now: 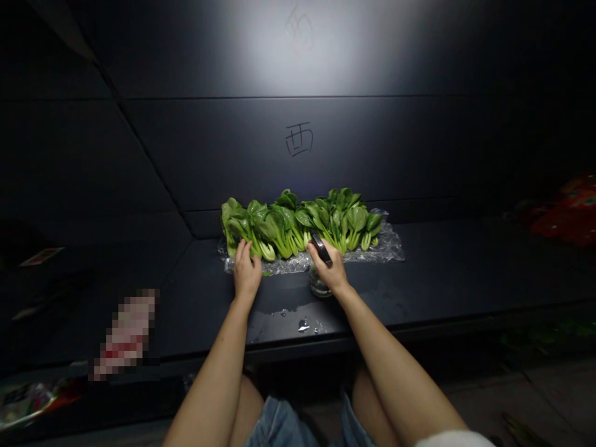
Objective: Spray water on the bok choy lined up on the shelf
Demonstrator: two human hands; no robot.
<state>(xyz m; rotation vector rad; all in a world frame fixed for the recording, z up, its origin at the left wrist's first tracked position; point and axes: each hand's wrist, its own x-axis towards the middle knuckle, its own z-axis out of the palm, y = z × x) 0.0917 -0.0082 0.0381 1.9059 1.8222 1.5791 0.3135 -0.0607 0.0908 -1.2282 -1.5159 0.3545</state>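
- Dark table (437, 273) with one clear plastic sheet (388, 248) on it
- Bok choy (298, 223) lies on the sheet, too packed to count
- Left hand (246, 273), open, touches the bok choy
- Right hand (333, 273), closed, grips one black phone (321, 249)

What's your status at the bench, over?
Left hand on bok choy stems. Right hand gripping dark handheld object. Glass jar beneath right hand.
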